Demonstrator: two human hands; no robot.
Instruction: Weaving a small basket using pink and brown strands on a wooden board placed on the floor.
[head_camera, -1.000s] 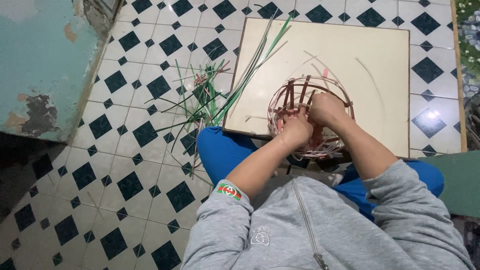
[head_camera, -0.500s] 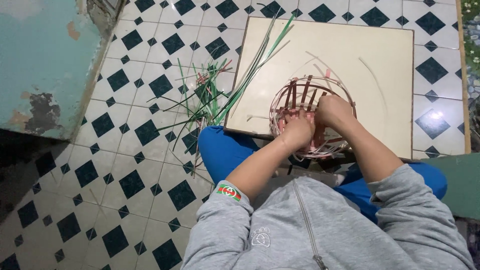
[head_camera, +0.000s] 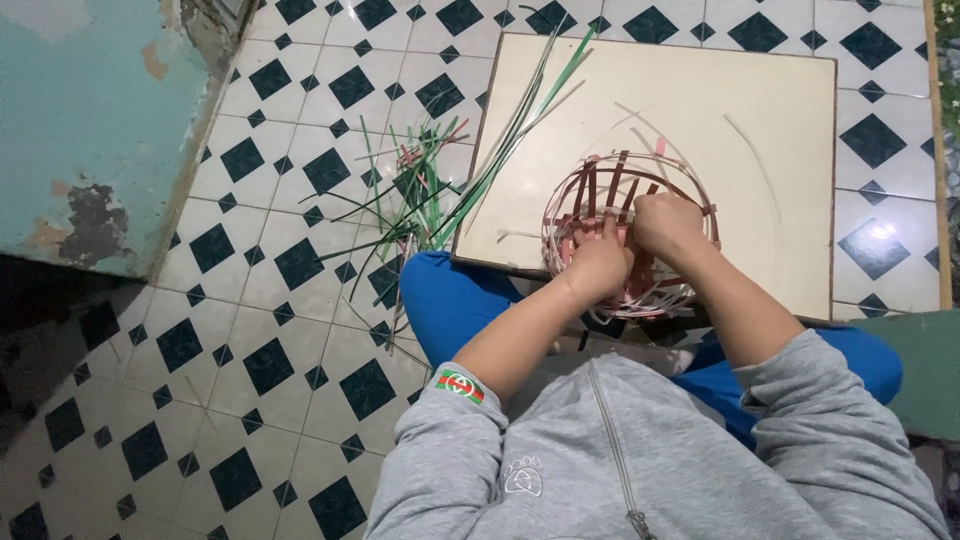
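Observation:
A small round basket (head_camera: 600, 195) woven from pink and dark red strips rests on a cream square board (head_camera: 760, 120). Both hands reach into its near side. My left hand (head_camera: 598, 265) pinches the strips at the basket's lower left wall. Close beside it, my right hand (head_camera: 668, 224) grips strips near the basket's middle. The fingertips are hidden among the weave. Loose pale strips curl out from the basket over the board.
A heap of green and pink strips (head_camera: 420, 190) lies on the black-and-white tiled floor (head_camera: 250, 300) left of the board, with long green strips (head_camera: 530, 110) crossing its corner. A peeling teal wall (head_camera: 90, 120) stands at left. My blue trouser legs (head_camera: 450, 300) sit under the board's near edge.
Both hands have stayed on the basket and shifted slightly along its near wall. The basket has barely moved on the board.

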